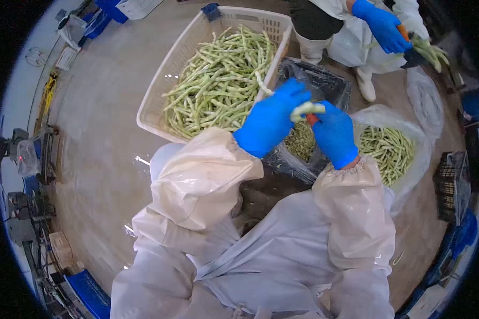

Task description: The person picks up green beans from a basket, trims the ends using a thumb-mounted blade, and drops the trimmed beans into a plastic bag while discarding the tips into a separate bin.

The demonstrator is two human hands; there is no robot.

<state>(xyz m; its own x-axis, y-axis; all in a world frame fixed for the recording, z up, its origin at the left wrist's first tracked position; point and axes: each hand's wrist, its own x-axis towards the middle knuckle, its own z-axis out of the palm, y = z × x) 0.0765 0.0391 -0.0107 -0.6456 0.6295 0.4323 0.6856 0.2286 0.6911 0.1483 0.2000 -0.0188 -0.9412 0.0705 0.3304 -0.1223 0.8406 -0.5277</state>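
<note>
My left hand (274,119), in a blue glove, is closed around several long green beans (307,110). Their pale ends stick out on both sides of the fist, towards my other hand. My right hand (335,133), also gloved in blue, grips what looks like a small knife by its orange-red handle (312,119), right at the bean ends; its blade cannot be made out. Below both hands stands a black-lined crate (318,159) with small green bean trimmings (300,141) inside.
A large white crate (159,87) full of long beans stands at the upper left. On the right, a clear plastic bag (421,159) holds cut beans (387,154). Across from me, a co-worker's blue-gloved hand (384,29) holds an orange-handled tool near some beans (430,53).
</note>
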